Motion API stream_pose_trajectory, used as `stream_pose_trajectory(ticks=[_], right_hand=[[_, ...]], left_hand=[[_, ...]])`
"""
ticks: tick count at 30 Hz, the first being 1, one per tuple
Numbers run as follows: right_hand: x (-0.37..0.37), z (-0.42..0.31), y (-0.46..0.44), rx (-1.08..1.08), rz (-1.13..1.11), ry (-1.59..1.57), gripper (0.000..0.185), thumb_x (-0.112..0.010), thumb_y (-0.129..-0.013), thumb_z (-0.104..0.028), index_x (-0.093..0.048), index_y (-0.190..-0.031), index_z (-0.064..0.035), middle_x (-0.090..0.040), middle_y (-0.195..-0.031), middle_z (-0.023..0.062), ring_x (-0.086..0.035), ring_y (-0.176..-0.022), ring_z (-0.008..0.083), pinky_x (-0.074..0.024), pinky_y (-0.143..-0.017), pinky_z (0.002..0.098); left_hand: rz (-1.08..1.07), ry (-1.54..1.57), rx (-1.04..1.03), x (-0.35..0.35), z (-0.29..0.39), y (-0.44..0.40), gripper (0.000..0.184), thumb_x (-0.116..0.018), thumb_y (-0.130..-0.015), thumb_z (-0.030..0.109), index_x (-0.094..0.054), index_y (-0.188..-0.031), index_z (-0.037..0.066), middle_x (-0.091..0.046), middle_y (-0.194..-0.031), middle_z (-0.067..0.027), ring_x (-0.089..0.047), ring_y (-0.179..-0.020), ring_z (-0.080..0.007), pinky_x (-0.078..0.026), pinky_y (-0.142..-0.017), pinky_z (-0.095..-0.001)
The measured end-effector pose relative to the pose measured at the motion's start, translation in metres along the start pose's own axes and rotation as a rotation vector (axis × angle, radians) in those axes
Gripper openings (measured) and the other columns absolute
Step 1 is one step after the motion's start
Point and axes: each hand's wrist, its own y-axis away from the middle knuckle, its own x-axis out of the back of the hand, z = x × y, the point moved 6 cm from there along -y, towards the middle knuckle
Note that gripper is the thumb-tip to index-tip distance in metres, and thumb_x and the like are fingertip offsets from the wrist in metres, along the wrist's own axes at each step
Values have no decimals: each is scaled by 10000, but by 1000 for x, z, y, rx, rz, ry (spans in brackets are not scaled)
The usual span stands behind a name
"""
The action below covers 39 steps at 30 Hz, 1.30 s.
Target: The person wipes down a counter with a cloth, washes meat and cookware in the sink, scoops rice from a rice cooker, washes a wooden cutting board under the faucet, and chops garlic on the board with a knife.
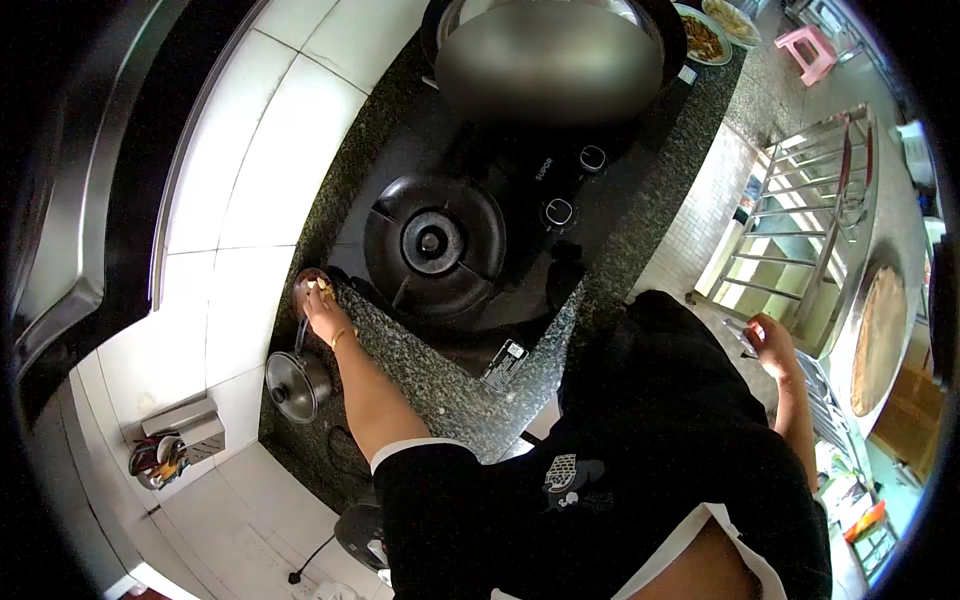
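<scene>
My left hand (326, 316) reaches to the back left of the counter, its fingers drawn together at a small reddish-brown bowl (300, 292). Small pale pieces (320, 286) show at the fingertips; whether they are in the grip or in the bowl is unclear. Just below that hand sits a small lidded metal pot (297, 388) with a handle. To its right is the bare gas burner (431, 243) of the black hob (500, 290). My right hand (772, 348) hangs at my side, away from the counter, with loosely curled fingers and nothing visible in it.
A large wok with a domed lid (550, 62) covers the far burner. Plates of food (704, 38) stand beyond it on the right. A metal rack (800, 220) and a round wooden board (880, 340) are to my right. A utensil holder (175, 445) hangs on the tiled wall.
</scene>
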Motion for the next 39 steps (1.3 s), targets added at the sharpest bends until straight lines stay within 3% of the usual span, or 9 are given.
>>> stream_pose_trajectory(ticks=[3,7,11,18,21,25,30,34,39], right_hand=[[13,-4,6,-79,-33,-29,159,-616,-836,-155,-582,-926,-27,-638,-813,141,-620,-750,276,-475,-664,357],[18,14,3,12,11,42,161,-626,-828,-139,-587,-940,-30,-639,-810,144,-623,-748,270,-479,-670,351],[13,46,-9,30,-34,13,195,-629,-835,-197,-576,-941,-43,-629,-840,124,-617,-779,267,-474,-683,360],[88,-22,-18,-308,-204,-587,220,-572,-890,-239,-603,-1029,-70,-615,-1058,131,-573,-974,245,-441,-912,385],[89,-13,-69,80,-312,-1412,562,-372,-937,-497,-473,-1213,-17,-541,-1113,128,-531,-1041,251,-445,-920,394],[135,-17,-80,306,-516,-2126,634,-348,-917,-550,-421,-1294,-44,-480,-1282,152,-497,-1140,301,-394,-979,436],[185,114,-44,359,-86,-2536,430,-344,-952,-434,-526,-1125,-84,-555,-1148,120,-524,-1067,270,-378,-985,424],[182,153,-27,11,391,-2473,261,-406,-946,-264,-527,-1062,-64,-610,-941,60,-608,-698,130,-460,-449,180],[193,298,24,26,1042,-2291,206,-498,-895,-252,-548,-993,-78,-591,-849,57,-559,-696,131,-488,-580,239]], left_hand=[[114,-35,-56,5,2,5,285,-596,-834,106,-621,-1117,123,-601,-1095,-139,-618,-889,-325,-511,-757,-410],[387,1247,657,40,34,24,224,-554,-847,4,-585,-1058,72,-625,-896,-145,-609,-700,-170,-517,-537,-221],[165,2326,375,32,55,33,128,-519,-924,158,-442,-969,68,-503,-666,-32,-379,-464,-62,-346,-381,-161],[-767,1877,173,18,373,190,187,-608,-873,186,-561,-1012,71,-520,-750,-4,-386,-500,-49,-300,-389,-158],[-797,1083,-901,5,551,322,291,-664,-809,162,-565,-1070,79,-546,-860,-60,-535,-688,-164,-438,-561,-274],[-735,768,-1568,19,687,426,376,-607,-828,328,-550,-1136,119,-512,-1109,-121,-489,-1030,-288,-386,-835,-413],[-475,696,-1899,30,778,513,551,-393,-871,563,-516,-1230,164,-453,-1253,-139,-416,-1169,-315,-288,-959,-491],[-602,834,-2063,1,806,577,593,-338,-880,589,-460,-1290,178,-406,-1312,-139,-389,-1214,-306,-264,-974,-515],[-934,775,-2136,7,834,639,756,-456,-806,634,-305,-1394,183,-266,-1424,-176,-267,-1325,-332,-198,-1024,-555]])
